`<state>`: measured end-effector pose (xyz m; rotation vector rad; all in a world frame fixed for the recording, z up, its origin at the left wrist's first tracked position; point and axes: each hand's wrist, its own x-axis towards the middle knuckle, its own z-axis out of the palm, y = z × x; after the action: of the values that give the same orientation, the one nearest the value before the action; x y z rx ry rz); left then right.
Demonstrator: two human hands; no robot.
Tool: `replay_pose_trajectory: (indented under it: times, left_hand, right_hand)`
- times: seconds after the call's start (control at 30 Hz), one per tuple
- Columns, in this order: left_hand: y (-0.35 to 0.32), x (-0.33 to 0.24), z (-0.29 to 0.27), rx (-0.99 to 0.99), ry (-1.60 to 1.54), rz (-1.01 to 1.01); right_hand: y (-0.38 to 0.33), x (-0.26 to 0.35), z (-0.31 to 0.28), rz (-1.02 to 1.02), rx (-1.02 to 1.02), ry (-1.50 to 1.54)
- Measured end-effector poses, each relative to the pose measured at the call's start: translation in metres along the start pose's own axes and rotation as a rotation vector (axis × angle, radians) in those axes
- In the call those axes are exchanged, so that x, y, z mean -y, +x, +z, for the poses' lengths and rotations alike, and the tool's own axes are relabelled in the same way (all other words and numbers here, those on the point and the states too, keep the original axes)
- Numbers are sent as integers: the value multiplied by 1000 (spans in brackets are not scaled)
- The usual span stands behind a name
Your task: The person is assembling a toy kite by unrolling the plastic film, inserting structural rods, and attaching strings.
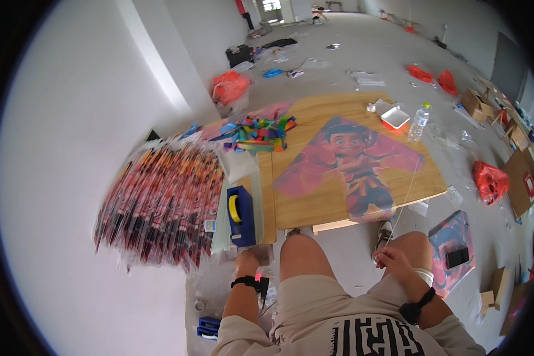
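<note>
A kite (353,157) in pink and purple, printed with a cartoon figure, lies flat on the wooden table (305,207). Over my right thigh, my right hand (391,259) is closed in a pinch on a thin pale string (404,199). The string rises from my fingers to the kite's right side. My left hand (248,258) reaches down at the table's near left edge, just below a blue tape dispenser (241,216) with a yellow core. Its fingers are hidden, so what it touches does not show.
Plastic-wrapped printed kites (166,204) stand in a thick row at the left. Colourful ribbons (258,133) lie behind them. A water bottle (419,121) and a white-and-red tray (394,118) sit at the table's far right. A phone (457,257) rests on a printed package at my right.
</note>
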<state>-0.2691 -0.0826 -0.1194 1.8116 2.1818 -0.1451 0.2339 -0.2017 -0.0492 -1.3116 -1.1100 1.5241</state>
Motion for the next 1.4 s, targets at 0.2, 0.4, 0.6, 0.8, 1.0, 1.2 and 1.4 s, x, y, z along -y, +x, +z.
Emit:
replay_pose_trajectory:
  times: [0.2, 0.4, 0.6, 0.8, 1.0, 1.2, 1.4]
  left_hand:
    - [28, 59, 46, -9, -21, 23]
    - [30, 20, 35, -143, -58, 186]
    - [47, 56, 43, 97, 180, 232]
    - [24, 18, 10, 29, 52, 194]
    - [22, 38, 12, -92, 95, 303]
    - [-18, 28, -7, -230, 93, 456]
    - [-109, -13, -100, -292, -734, 274]
  right_hand:
    - [7, 9, 10, 11, 3, -3]
    - [-8, 2, -10, 29, -73, -9]
    - [5, 3, 3, 11, -7, -38]
    - [2, -1, -1, -5, -15, -38]
    - [6, -1, 1, -13, 7, -43]
    - [-7, 12, -7, 7, -115, -62]
    - [-37, 106, -11, -270, -289, -298]
